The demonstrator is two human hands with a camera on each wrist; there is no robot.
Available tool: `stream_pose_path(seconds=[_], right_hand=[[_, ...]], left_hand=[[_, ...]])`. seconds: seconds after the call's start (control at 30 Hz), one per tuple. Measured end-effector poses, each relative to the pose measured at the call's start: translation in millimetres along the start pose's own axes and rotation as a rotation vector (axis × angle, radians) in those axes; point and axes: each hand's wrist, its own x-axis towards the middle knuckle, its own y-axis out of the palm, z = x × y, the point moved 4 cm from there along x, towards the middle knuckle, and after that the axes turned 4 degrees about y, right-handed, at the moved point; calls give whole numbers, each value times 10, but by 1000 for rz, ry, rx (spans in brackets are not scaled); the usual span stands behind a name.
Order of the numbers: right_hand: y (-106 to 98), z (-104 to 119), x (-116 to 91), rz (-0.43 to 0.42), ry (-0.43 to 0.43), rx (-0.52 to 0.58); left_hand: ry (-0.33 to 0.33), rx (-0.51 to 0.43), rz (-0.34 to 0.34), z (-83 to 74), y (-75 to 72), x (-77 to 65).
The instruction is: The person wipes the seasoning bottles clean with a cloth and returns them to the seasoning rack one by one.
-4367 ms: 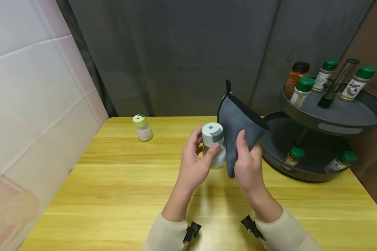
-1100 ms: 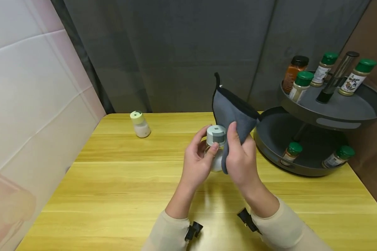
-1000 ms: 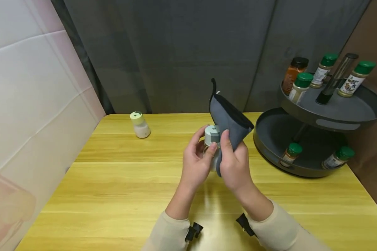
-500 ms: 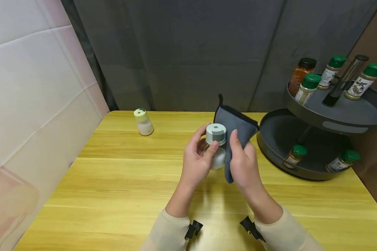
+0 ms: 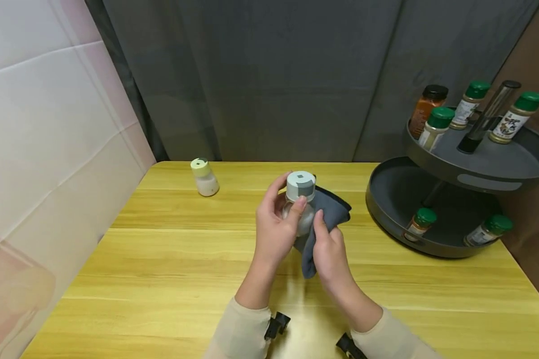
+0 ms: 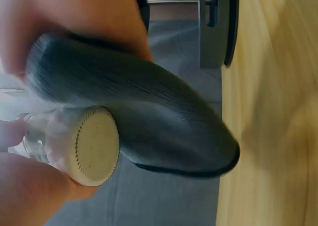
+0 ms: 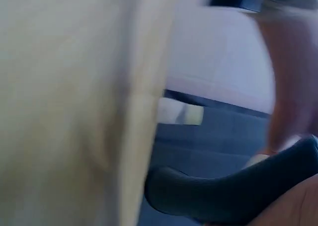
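Observation:
My left hand (image 5: 276, 227) grips a clear seasoning jar (image 5: 304, 219) with a pale, whitish-green lid (image 5: 301, 183) and white contents. The jar is held above the table, and its round base (image 6: 97, 146) faces the left wrist camera. A grey cloth (image 5: 330, 207) with black edging is pinched in my right hand (image 5: 331, 252), thumb on the near side. The cloth lies against the jar's right side and behind it, with a fold hanging below. In the right wrist view the cloth (image 7: 223, 193) partly hides the jar.
A similar jar with a yellow lid (image 5: 204, 178) stands at the table's back left. To the right is a two-tier dark rotating rack (image 5: 458, 174) holding several spice bottles, mostly green-capped, one black-capped (image 5: 426, 110). A grey curtain hangs behind the wooden table (image 5: 161, 279).
My right hand and the cloth have moved down and left, and the cloth's upright upper part has dropped beside the jar. The left hand still holds the jar, shifted slightly left.

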Motion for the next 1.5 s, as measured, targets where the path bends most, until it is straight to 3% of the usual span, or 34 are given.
stream_pose_path(seconds=[0.1, 0.27, 0.4, 0.5, 0.63, 0.73, 0.87, 1.0, 1.13, 1.33, 1.5], right_hand=[[-36, 138, 42, 8, -12, 5], [-29, 455, 16, 33, -271, 49], [44, 384, -34, 53, -355, 46], [67, 179, -43, 56, -309, -15], [15, -32, -21, 55, -89, -54], [-19, -57, -21, 87, 84, 91], [-32, 42, -80, 142, 153, 294], [-83, 208, -156, 108, 50, 251], [-163, 397, -182, 39, -104, 145], [-205, 599, -116, 57, -258, 157], [-106, 576, -96, 76, -379, 87]], left_hand=[[20, 11, 25, 28, 11, -9], [36, 1, 57, 64, 58, -37], [15, -22, 36, 71, 65, -42], [-4, -35, -6, 68, 24, -29], [-9, -81, -53, 48, -53, 9], [-26, -93, -66, 39, -82, 34], [-101, -80, -102, 51, -85, 53], [-146, -141, -147, 56, -63, 59], [-120, -198, -136, 44, -43, 49], [5, -98, -43, 10, -30, -21], [107, -37, 6, -42, 27, -68]])
